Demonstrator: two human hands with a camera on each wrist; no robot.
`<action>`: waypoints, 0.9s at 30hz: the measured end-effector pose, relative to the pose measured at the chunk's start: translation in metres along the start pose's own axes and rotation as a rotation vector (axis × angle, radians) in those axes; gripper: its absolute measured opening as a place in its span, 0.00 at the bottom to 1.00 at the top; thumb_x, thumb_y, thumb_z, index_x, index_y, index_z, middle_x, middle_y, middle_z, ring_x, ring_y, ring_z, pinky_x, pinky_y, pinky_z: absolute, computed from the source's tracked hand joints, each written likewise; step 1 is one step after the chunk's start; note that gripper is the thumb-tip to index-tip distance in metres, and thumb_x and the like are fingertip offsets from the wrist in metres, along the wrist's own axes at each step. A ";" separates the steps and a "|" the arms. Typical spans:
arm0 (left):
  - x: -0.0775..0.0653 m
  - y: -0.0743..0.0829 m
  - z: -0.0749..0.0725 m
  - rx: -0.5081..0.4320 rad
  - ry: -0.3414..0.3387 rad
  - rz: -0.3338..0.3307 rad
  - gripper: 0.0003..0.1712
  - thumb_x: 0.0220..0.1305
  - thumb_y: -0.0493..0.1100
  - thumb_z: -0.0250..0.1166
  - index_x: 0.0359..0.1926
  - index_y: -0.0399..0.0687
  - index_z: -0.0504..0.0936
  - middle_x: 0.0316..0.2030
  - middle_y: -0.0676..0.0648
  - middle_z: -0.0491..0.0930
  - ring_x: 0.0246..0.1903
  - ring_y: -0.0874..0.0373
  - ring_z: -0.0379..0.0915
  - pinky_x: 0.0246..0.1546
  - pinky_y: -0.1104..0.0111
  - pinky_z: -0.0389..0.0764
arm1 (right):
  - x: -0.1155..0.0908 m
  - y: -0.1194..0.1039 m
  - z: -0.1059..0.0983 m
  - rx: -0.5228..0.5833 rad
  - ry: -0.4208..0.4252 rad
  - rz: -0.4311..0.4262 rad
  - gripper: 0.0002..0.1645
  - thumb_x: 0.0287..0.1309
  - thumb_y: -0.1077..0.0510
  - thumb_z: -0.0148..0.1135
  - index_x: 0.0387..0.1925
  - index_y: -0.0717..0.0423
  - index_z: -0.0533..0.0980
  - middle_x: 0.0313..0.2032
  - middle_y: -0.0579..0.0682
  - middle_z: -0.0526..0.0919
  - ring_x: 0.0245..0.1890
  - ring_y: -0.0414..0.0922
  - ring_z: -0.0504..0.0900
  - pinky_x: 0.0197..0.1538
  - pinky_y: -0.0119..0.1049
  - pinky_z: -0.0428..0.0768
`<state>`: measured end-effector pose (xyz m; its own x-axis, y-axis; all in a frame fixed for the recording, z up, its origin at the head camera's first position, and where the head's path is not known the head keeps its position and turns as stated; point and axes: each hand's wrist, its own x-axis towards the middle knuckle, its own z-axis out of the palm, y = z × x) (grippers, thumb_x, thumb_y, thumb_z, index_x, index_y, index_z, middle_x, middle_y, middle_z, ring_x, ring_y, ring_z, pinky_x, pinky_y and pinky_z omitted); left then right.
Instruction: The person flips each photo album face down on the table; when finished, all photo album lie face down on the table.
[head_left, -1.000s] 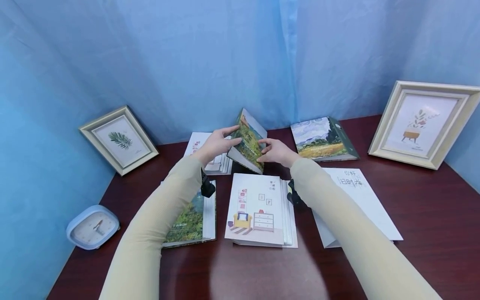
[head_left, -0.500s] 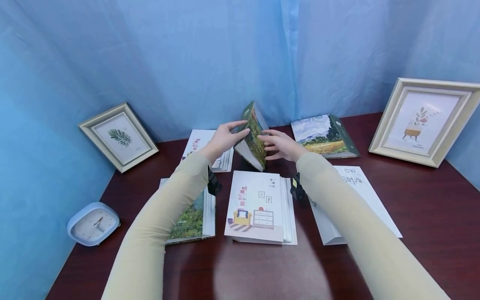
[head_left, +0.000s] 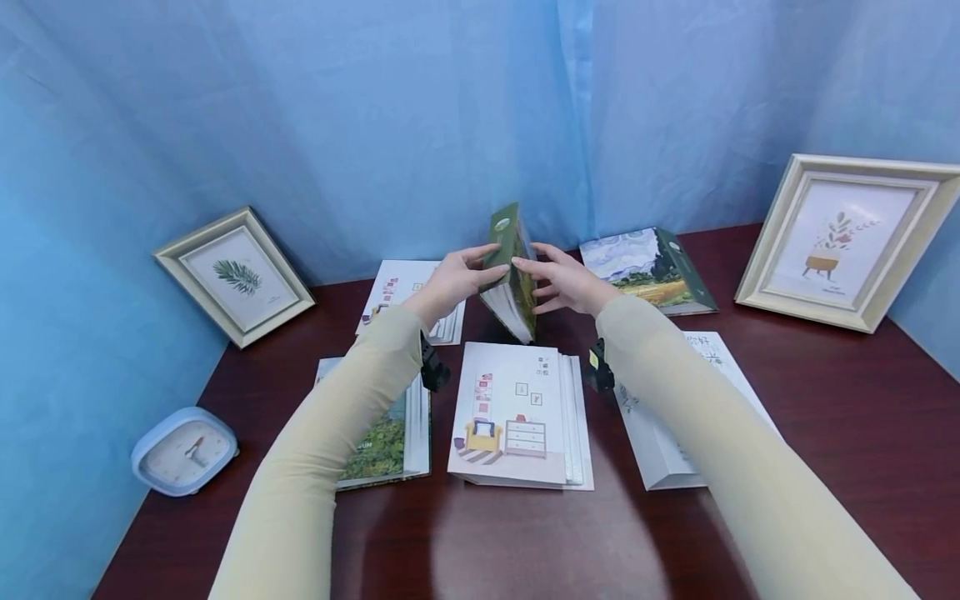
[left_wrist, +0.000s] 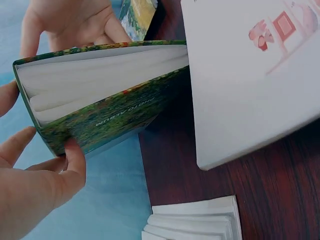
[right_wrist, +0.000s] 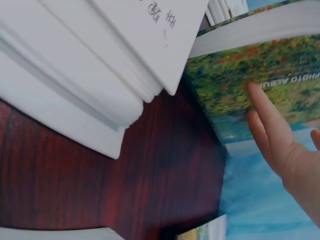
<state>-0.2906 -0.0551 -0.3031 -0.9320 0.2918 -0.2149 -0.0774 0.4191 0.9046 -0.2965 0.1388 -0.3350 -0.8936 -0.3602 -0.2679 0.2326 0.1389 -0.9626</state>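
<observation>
A green photo album (head_left: 505,232) with a painted garden cover stands on end at the back middle of the table, slightly fanned, its spine turned towards me. My left hand (head_left: 457,282) pinches it near the spine; in the left wrist view the thumb lies on the album's printed cover (left_wrist: 120,112). On the opposite side is my right hand (head_left: 572,283), thumb at the spine. The right wrist view shows its straight fingers (right_wrist: 272,117) laid against the other cover. Part of that hand is behind the album in the left wrist view.
White albums lie at front middle (head_left: 510,425), back left (head_left: 390,287) and right (head_left: 667,458). Two painted albums lie at front left (head_left: 382,446) and back right (head_left: 630,262). Picture frames stand left (head_left: 240,279) and right (head_left: 847,242); a blue clock (head_left: 186,452) sits left.
The photo album has turned from leaning with its cover towards me to more upright with its spine facing me. Both hands have moved slightly right with it.
</observation>
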 end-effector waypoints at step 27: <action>0.001 -0.025 0.009 -0.147 -0.188 0.147 0.42 0.66 0.38 0.60 0.74 0.56 0.49 0.67 0.42 0.63 0.61 0.48 0.67 0.55 0.54 0.76 | -0.007 0.002 0.000 -0.132 0.107 -0.105 0.41 0.68 0.47 0.51 0.75 0.40 0.43 0.68 0.62 0.57 0.63 0.59 0.67 0.50 0.55 0.79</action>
<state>-0.2860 -0.0572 -0.3293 -0.8562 0.5001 -0.1297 -0.0097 0.2354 0.9718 -0.2896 0.1412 -0.3349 -0.9475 -0.2803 -0.1537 0.0899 0.2277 -0.9696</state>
